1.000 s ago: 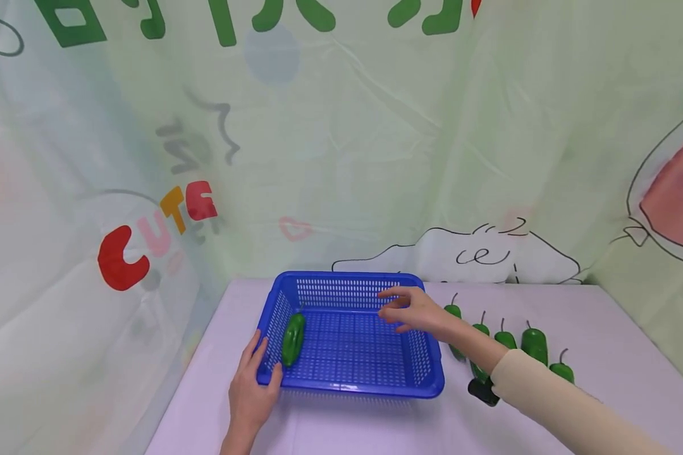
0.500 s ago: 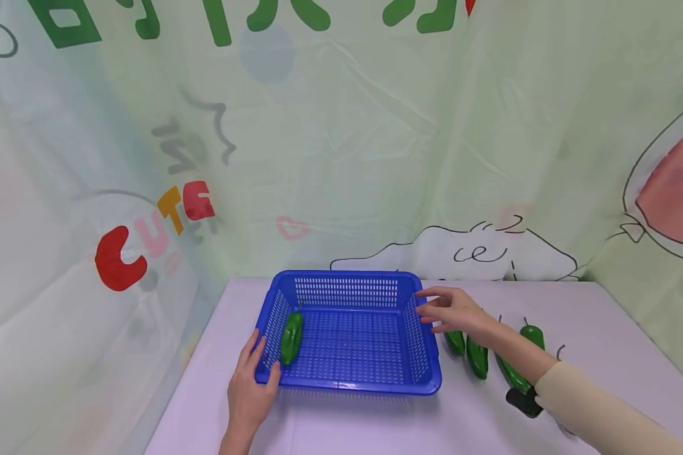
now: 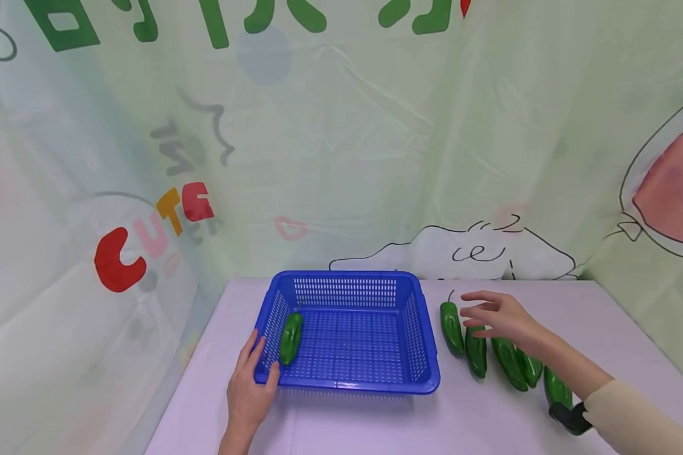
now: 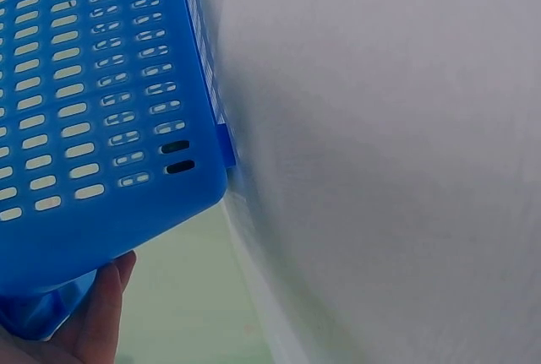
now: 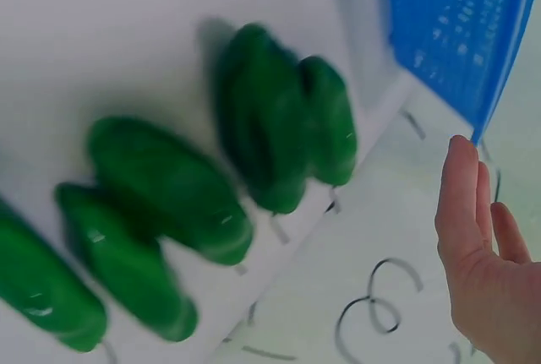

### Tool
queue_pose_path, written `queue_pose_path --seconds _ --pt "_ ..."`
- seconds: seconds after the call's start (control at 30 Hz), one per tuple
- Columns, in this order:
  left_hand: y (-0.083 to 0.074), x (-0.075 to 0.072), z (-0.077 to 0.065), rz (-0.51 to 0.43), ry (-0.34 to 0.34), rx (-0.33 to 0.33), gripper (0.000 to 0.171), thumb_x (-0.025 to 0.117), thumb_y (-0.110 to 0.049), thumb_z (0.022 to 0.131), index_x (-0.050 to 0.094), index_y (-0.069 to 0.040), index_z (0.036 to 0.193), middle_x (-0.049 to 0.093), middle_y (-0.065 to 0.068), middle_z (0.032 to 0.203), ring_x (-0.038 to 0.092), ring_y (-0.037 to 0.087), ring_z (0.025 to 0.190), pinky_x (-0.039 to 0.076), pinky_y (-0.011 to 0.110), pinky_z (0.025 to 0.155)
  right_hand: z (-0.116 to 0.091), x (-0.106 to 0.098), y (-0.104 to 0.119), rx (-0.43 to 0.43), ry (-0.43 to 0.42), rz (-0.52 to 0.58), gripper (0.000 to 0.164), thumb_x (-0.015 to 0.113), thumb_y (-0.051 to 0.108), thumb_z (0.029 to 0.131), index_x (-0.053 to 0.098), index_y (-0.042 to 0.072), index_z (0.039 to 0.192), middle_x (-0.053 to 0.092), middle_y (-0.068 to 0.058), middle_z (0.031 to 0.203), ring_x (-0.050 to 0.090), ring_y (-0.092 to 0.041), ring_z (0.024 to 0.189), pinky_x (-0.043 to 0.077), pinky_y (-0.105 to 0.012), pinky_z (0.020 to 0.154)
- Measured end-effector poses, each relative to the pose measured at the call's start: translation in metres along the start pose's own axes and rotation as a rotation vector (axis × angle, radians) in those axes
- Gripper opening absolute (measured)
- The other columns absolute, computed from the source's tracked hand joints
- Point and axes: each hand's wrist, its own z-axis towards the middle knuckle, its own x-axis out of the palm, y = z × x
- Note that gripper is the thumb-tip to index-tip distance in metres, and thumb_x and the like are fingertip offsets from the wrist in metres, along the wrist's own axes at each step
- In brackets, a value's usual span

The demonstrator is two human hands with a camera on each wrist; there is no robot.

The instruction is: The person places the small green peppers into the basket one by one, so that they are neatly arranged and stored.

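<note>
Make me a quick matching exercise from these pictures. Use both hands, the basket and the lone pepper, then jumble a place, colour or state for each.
Column one
1. left hand
2. right hand
3. basket
4. lone pepper

Column two
A. blue, with slotted walls
B. at the near-left corner of the basket
C. green, lying inside the basket
D. holding nothing, near the row of peppers on the table

Right pairs
1-B
2-D
3-A
4-C
</note>
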Motion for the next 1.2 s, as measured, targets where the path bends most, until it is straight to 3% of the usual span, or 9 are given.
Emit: queue_pose_path --seconds 0.33,0.57,0.93,1.07,1.2 --pt "0.001 -0.001 0.0 0.008 0.002 -0.006 0.056 0.075 -0.011 0.078 0.061 0.006 0.129 0.051 0.013 0.145 0.052 0.034 0.129 0.046 0.047 0.094 -0.017 -0.037 -0.03 0.017 -0.044 0.011 0.056 0.055 0.019 0.101 0.036 -0.015 0.141 0.066 -0.021 0.119 0.07 -0.013 0.091 0.058 -0.04 0.08" --pt "0.002 -0.003 0.0 0.019 -0.014 -0.001 0.055 0.075 -0.011 0.078 0.061 0.006 0.129 0.052 0.013 0.144 0.053 0.034 0.128 0.044 0.046 0.093 -0.025 -0.053 -0.049 0.051 -0.064 0.004 0.059 0.054 0.021 0.102 0.033 -0.019 0.14 0.066 -0.022 0.119 0.071 -0.017 0.094 0.058 -0.04 0.08" --pt "0.001 -0.005 0.0 0.006 0.011 -0.026 0.055 0.074 -0.011 0.079 0.06 0.006 0.13 0.051 0.012 0.146 0.051 0.034 0.13 0.047 0.049 0.094 -0.036 -0.074 -0.075 0.06 -0.103 -0.02 0.055 0.048 0.019 0.104 0.031 -0.022 0.138 0.069 -0.018 0.113 0.071 -0.012 0.088 0.059 -0.038 0.077" --pt "0.001 -0.005 0.0 0.01 0.015 -0.029 0.055 0.074 -0.011 0.08 0.06 0.006 0.13 0.051 0.013 0.146 0.051 0.035 0.129 0.048 0.05 0.094 -0.039 -0.081 -0.085 0.1 -0.114 -0.013 0.059 0.048 0.021 0.104 0.029 -0.023 0.138 0.068 -0.023 0.114 0.072 -0.014 0.088 0.059 -0.038 0.077" --pt "0.001 -0.006 0.0 0.009 0.015 -0.026 0.056 0.074 -0.011 0.079 0.06 0.006 0.13 0.051 0.013 0.146 0.052 0.035 0.129 0.049 0.051 0.093 -0.041 -0.089 -0.096 0.167 -0.131 0.03 0.064 0.053 0.025 0.102 0.03 -0.022 0.138 0.071 -0.018 0.109 0.072 -0.015 0.087 0.059 -0.038 0.078"
